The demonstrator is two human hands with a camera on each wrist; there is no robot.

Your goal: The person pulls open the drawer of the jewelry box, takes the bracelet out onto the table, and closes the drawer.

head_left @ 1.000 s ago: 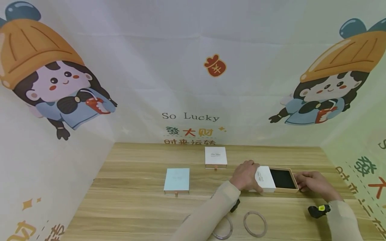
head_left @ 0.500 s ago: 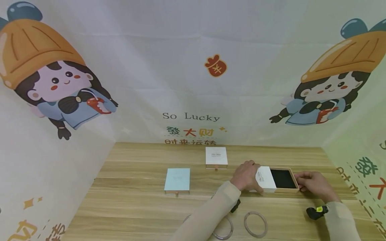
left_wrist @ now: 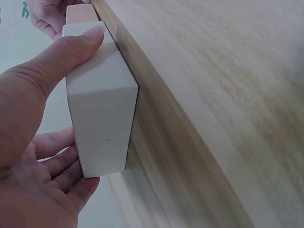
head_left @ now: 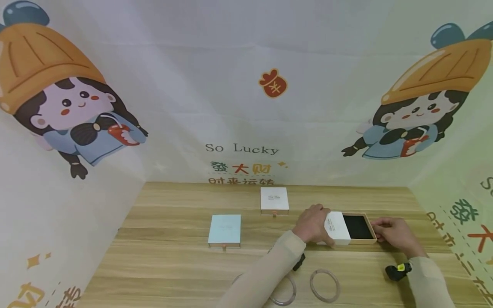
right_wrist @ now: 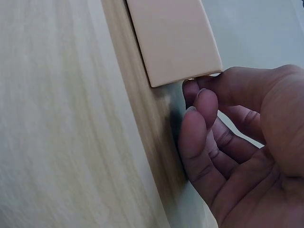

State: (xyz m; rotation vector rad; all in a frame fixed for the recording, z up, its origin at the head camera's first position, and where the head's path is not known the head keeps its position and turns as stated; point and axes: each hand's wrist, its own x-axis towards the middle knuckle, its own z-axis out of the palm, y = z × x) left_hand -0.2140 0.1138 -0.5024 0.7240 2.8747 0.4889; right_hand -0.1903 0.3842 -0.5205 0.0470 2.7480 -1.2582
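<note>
A white drawer-style gift box [head_left: 338, 226] lies at the right of the table, its tan drawer [head_left: 363, 243] partly out and lined with black foam [head_left: 358, 226]. My left hand [head_left: 313, 224] grips the sleeve from its left end. In the left wrist view the thumb presses one long side and the fingers reach round the opposite side. At the drawer's outer end is my right hand [head_left: 396, 234]. Its curled fingers [right_wrist: 192, 137] meet at the end face in the right wrist view; the spot between the fingertips is hidden.
A light blue box [head_left: 225, 229] and another white box [head_left: 274, 199], both closed with small pull tabs, stand left of the hands. One bangle [head_left: 325, 285] lies in front; another ring shape [head_left: 285, 299] is partly covered by the left sleeve. Printed cloth walls [head_left: 246, 107] surround the table.
The drawer has slid slightly left into the sleeve, with my right hand moving along with it. My left hand keeps its hold on the sleeve. The whole head view has shifted slightly.
</note>
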